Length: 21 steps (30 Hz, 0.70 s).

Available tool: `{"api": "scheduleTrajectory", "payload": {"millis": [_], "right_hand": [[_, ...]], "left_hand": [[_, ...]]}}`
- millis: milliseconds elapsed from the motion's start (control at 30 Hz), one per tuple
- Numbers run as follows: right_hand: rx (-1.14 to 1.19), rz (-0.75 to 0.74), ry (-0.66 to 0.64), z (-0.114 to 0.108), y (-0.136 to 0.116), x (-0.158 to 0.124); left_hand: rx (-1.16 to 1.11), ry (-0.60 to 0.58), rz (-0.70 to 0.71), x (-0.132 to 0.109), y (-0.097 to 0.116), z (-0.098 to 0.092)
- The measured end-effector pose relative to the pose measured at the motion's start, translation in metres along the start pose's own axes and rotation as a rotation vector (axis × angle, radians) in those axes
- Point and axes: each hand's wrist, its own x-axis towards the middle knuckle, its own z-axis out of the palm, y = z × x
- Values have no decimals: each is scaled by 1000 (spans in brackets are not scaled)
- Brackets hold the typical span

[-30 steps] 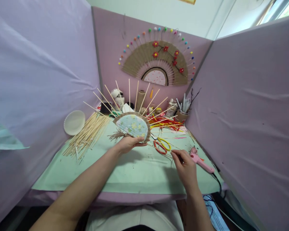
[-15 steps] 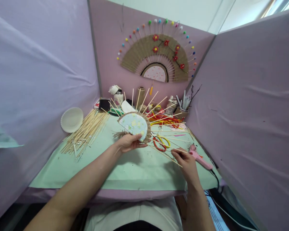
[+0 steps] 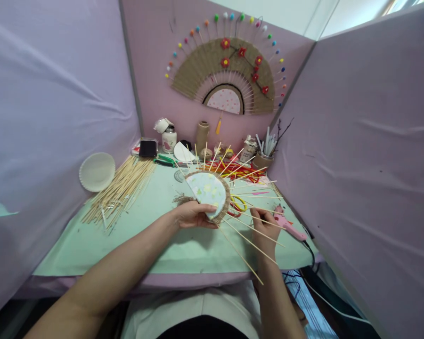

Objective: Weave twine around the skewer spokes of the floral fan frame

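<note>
A half-round fan base (image 3: 207, 189) covered in pale floral cloth has a brown burlap rim, and thin bamboo sticks fan out from its curved edge. My left hand (image 3: 194, 214) grips its lower corner, thumb on the cloth face and fingers underneath. At the right, my right hand (image 3: 266, 226) is closed among the lower sticks, fingertips pinched at a bamboo stick (image 3: 245, 214); other sticks cross over this hand and wrist. Behind the sticks lie scissors (image 3: 240, 203) with red and yellow handles, partly hidden. A frayed bundle of twine (image 3: 183, 200) is beside my left hand.
A pile of bamboo sticks (image 3: 122, 188) and a white plate (image 3: 97, 172) are at the left. Right of my hand lies a pink glue gun (image 3: 291, 229) with its cord. Red and yellow cords (image 3: 233, 172), jars and pliers (image 3: 166, 160) line the back. A finished fan (image 3: 229, 70) hangs on the wall.
The fan base has shifted right and slightly down, and turned so its lower sticks point further down toward me. My right hand stays closed among the sticks. The camera view has shifted slightly.
</note>
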Motion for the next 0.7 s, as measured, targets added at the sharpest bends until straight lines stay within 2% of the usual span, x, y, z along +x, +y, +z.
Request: {"api": "scheduleTrajectory", "payload": {"millis": [100, 267, 333, 567, 700], "right_hand": [[22, 1, 8, 1, -2, -2], [66, 57, -45, 4, -11, -4], [63, 68, -62, 4, -15, -6], [67, 95, -31, 3, -11, -3], [35, 97, -97, -3, -3, 3]], "left_hand": [[41, -33, -22, 0, -1, 1], [101, -206, -73, 0, -5, 0], [108, -227, -80, 0, -6, -1], [100, -118, -87, 1, -6, 1], [85, -74, -43, 2, -1, -4]]}}
